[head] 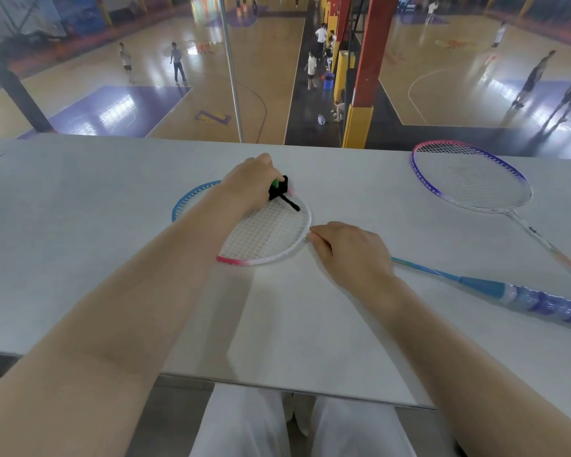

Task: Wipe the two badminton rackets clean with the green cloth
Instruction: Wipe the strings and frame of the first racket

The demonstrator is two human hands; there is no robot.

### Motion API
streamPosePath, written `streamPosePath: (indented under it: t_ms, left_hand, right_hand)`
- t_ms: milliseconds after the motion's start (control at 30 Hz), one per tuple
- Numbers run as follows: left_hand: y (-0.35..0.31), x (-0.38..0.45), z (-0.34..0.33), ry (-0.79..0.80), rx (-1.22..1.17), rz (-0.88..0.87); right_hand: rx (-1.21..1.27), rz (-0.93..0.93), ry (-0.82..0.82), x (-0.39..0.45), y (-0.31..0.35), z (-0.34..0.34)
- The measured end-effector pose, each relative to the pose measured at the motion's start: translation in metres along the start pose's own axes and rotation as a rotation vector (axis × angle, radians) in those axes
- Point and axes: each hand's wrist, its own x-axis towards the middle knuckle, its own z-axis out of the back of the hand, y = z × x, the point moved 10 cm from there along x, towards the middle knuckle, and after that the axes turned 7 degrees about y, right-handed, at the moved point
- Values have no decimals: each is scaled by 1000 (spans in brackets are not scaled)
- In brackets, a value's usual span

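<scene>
The left hand (249, 184) clenches a green-and-black cloth (279, 189) on the near racket's (267, 232) strings; the right hand (350, 252) pinches its frame. The second racket (472, 178) lies by the table's (80, 225) far right edge.

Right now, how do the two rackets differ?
The near racket has a blue, white and pink frame; the far racket has a purple and pink one. The near racket lies under both hands, left hand pressing a green and black wad on its strings, right hand at its rim; the far racket lies untouched. Both lie flat on the white table.
</scene>
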Motion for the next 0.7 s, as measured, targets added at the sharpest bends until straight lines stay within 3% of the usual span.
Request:
streamPosePath:
  t_ms: [433,533,700]
  left_hand:
    - [8,-108,-11,148,-159,27]
    - [5,-148,-14,122,-199,16]
    - [-8,-190,-16,-15,-55,-31]
  right_hand:
    - [21,-45,27,0,-3,-1]
    - [29,-51,25,-1,-3,-1]
    - [29,-64,14,0,-4,-2]
